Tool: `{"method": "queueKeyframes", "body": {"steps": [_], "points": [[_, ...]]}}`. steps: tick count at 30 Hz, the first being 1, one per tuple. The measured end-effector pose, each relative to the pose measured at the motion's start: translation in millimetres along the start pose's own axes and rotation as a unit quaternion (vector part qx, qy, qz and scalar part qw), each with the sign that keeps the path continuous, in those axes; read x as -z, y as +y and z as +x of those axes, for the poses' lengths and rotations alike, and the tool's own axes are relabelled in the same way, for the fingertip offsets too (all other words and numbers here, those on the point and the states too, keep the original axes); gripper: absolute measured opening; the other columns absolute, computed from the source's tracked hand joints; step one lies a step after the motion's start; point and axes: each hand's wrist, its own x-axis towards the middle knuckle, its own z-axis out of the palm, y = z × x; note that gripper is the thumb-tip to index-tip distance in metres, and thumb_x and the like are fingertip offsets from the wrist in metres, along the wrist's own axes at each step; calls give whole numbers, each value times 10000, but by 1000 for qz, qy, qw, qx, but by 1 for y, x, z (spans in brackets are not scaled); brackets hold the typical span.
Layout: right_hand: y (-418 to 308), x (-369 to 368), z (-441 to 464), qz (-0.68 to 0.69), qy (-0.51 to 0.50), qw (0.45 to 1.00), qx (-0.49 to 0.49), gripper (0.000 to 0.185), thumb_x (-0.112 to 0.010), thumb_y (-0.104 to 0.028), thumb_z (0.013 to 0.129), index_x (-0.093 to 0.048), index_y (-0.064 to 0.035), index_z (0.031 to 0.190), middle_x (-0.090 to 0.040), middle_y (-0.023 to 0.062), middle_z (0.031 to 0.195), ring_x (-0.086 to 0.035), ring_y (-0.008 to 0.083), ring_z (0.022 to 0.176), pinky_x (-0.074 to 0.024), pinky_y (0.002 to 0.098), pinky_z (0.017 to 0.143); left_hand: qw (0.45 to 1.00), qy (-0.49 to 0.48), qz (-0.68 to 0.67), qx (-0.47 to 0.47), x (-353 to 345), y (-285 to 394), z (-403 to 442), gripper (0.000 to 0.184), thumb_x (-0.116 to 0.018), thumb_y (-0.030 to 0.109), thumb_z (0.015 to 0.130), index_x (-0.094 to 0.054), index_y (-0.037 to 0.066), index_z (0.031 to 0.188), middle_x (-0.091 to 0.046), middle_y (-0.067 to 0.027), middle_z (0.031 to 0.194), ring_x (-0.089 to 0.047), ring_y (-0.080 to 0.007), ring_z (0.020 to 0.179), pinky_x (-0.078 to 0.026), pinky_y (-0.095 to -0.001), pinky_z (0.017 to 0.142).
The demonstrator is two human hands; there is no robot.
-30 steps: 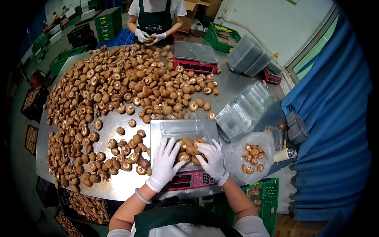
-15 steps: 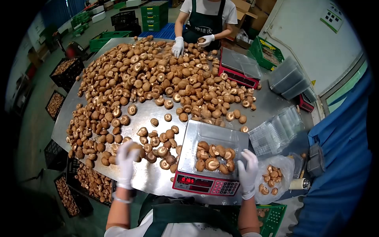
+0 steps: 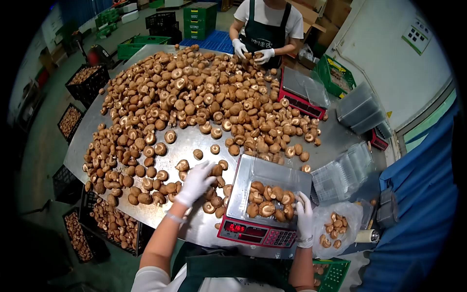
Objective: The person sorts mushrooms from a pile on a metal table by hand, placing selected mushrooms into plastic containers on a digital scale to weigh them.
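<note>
Brown mushrooms (image 3: 209, 97) lie in a big heap on the metal table (image 3: 194, 141). My left hand (image 3: 196, 184), in a white glove, is over a small group of mushrooms left of the scale, its fingers apart. My right hand (image 3: 305, 216), also gloved, is at the right edge of the clear tray, fingers apart. That tray (image 3: 243, 181) rests on the scale and holds several mushrooms (image 3: 267, 208). The scale (image 3: 258, 235) has a red front, and its display reads 0.165.
Across the table a co-worker (image 3: 267, 29) handles mushrooms beside a second scale (image 3: 302, 103). Clear trays (image 3: 343, 168), a plastic bag (image 3: 335, 243) with mushroom pieces and a white roll (image 3: 366, 236) are at the right. Black crates (image 3: 114, 224) with mushrooms stand below left.
The view has shifted. My left hand left the tray, went to the mushrooms at the left, then moved right toward the scale. My right hand stays by the tray. The co-worker's hands came together.
</note>
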Motion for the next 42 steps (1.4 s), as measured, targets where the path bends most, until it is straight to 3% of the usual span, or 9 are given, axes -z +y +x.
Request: {"method": "queueKeyframes", "body": {"steps": [3, 5, 9, 12, 22, 25, 31, 33, 42], "points": [[-2, 0, -6, 18, -2, 1000, -8, 376, -412, -86, 955, -450, -15, 1322, -558, 114, 1242, -571, 118, 943, -473, 235, 755, 991, -134, 8, -15, -33, -1, 29, 360, -620, 164, 841, -583, 112, 1196, -593, -168, 1175, -564, -367, 1046, -470, -408, 890], [3, 6, -9, -12, -19, 1000, 8, 380, -410, -91, 955, -444, -12, 1325, -555, 126, 1251, -579, 132, 959, -484, 254, 790, 990, -59, -114, 51, -46, -12, 33, 314, -572, 163, 895, -592, 95, 1200, -629, -131, 1124, -591, -310, 1034, -483, -357, 873], [-7, 16, -20, 48, -6, 999, -26, 346, -431, -151, 973, -486, 0, 1279, -585, 137, 1205, -595, 142, 951, -489, 272, 813, 682, -122, -676, 249, -1, 18, 28, 396, -482, 266, 982, -496, 46, 1311, -591, -72, 1187, -570, -180, 1105, -498, -321, 927], [0, 16, -22, 69, 11, 997, -27, 324, -449, -182, 978, -521, 1, 1235, -606, 122, 1166, -599, 137, 946, -480, 263, 816, 650, -143, -706, 242, 9, 41, 27, 448, -487, 279, 978, -440, 33, 1350, -556, -96, 1237, -573, -189, 1107, -511, -297, 910], [-31, 13, -19, -31, 35, 997, 57, 271, -500, -120, 931, -589, -2, 1158, -618, 90, 1095, -599, 143, 941, -459, 257, 844, 802, -91, -563, 179, 25, 114, 20, 376, -525, 226, 932, -546, 34, 1254, -594, -70, 1164, -582, -132, 957, -466, -252, 844], [-43, 19, -23, -29, 33, 997, 70, 260, -543, -83, 907, -593, 0, 1148, -602, 86, 1067, -597, 159, 947, -474, 273, 837, 880, 110, -418, 196, 87, 56, 6, 383, -486, 214, 884, -569, 40, 1215, -587, -67, 1176, -562, -111, 865, -455, -226, 755], [-9, 47, -29, 45, 70, 996, -6, 279, -448, -163, 974, -594, -5, 1151, -633, 96, 1092, -597, 142, 931, -460, 270, 839, 833, 473, -88, 273, 200, -69, -125, 346, -480, 74, 921, -533, -2, 1255, -511, -127, 1305, -503, -229, 1174, -408, -340, 981], [-4, 49, -24, 58, 73, 996, -2, 302, -425, -188, 991, -580, 2, 1167, -628, 112, 1118, -595, 132, 926, -459, 266, 830, 843, 453, 196, 214, 206, -64, -143, 342, -502, 11, 898, -536, -14, 1237, -514, -144, 1290, -509, -240, 1165, -397, -348, 998], [-42, 9, 1, 6, -8, 998, 64, 266, -448, -101, 957, -589, 38, 1135, -637, 103, 1067, -599, 131, 910, -465, 256, 816, 995, 91, -32, 22, -4, 26, -69, 397, -708, 129, 738, -604, 72, 1117, -610, -109, 1074, -568, -290, 953, -445, -381, 844]]}}
